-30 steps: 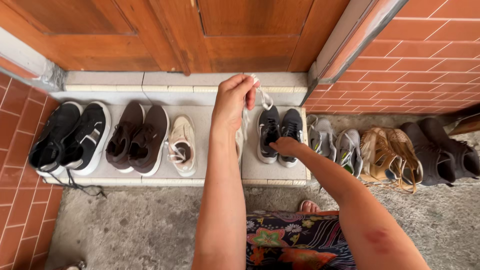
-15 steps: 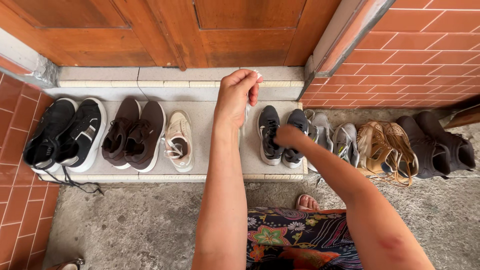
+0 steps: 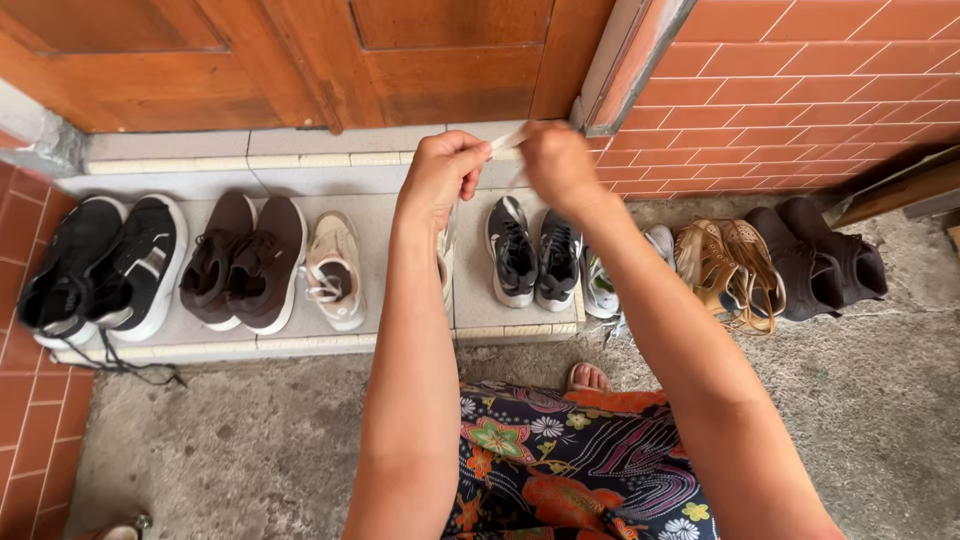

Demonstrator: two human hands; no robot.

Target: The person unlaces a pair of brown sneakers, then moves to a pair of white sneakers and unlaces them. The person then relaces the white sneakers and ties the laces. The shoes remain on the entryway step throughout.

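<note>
Your left hand and right hand both pinch the white shoelace taut between them at twelve o'clock above the step, a light, limp cord best held near its ends.

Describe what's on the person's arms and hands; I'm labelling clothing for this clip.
Both arms are bare, with no sleeves in view. The left hand and right hand wear no gloves, and no rings or watch can be seen. The right forearm shows a faint reddish mark.
</note>
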